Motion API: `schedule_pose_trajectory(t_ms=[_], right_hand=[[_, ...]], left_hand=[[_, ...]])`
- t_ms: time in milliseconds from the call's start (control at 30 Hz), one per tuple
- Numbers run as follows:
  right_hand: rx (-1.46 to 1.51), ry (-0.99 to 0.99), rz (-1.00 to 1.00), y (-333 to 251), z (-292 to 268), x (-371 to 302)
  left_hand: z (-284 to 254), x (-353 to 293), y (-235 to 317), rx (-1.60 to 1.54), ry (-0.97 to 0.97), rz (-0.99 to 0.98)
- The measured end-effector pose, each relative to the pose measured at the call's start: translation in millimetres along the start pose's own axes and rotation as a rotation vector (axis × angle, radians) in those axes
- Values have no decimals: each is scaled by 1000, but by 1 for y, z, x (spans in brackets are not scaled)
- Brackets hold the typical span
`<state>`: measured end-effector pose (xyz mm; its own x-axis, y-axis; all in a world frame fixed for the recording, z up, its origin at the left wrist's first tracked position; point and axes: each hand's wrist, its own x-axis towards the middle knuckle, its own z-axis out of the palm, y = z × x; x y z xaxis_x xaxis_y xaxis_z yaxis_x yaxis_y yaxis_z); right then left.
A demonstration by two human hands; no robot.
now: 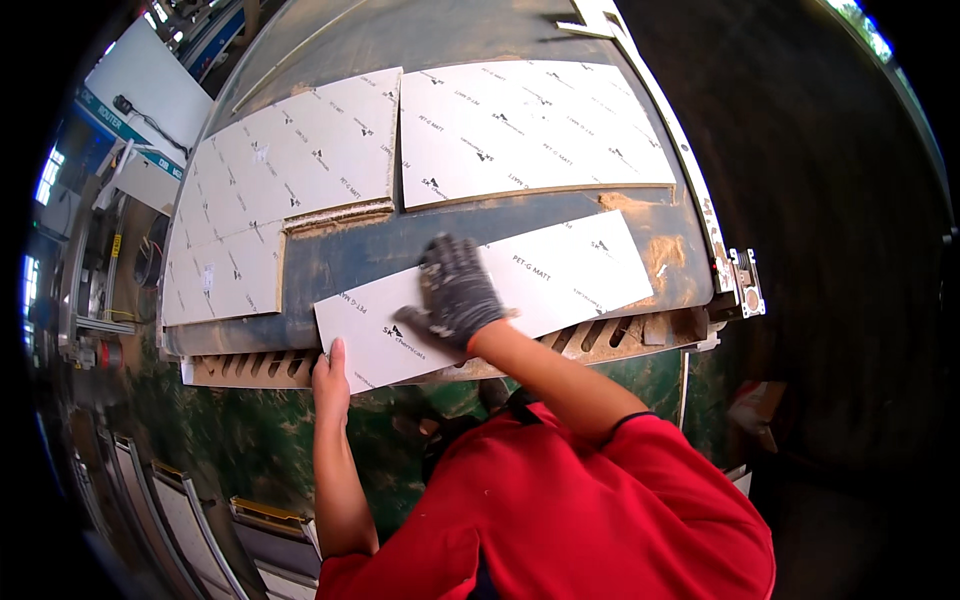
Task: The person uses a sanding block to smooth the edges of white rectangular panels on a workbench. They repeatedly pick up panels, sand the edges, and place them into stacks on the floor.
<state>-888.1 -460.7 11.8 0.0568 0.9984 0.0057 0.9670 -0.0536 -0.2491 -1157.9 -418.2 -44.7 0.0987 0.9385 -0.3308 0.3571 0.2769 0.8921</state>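
A long white panel with printed film lies aslant at the near edge of the dark table, its left end jutting over the edge. My bare left hand grips its near left corner, thumb on top and the other fingers partly hidden. On the panel's upper face, left of its middle, my right hand lies flat in a dark, dusty work glove, fingers stretched and thumb apart. The gloved hand is slightly blurred.
Behind lie a large white panel and an L-shaped arrangement of white panel. Sawdust covers parts of the table. A metal rail bounds its right side. A slotted strip runs along the near edge. Framed pieces stand at lower left.
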Motion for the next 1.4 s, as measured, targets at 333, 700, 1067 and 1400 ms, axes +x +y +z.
schedule_pose_trajectory(t_ms=[333,700,1067,1400], right_hand=[[204,7,-256,-109,50,52],[454,155,-584,-144,30,35],[-28,184,68,102,8,-50],[-37,218,78,53,22,-10]], left_hand=[[-4,-4,-8,-83,-58,-17],[10,-19,-52,-54,-79,215],[14,-23,-38,-180,-55,1],[17,-19,-35,-211,14,-48]])
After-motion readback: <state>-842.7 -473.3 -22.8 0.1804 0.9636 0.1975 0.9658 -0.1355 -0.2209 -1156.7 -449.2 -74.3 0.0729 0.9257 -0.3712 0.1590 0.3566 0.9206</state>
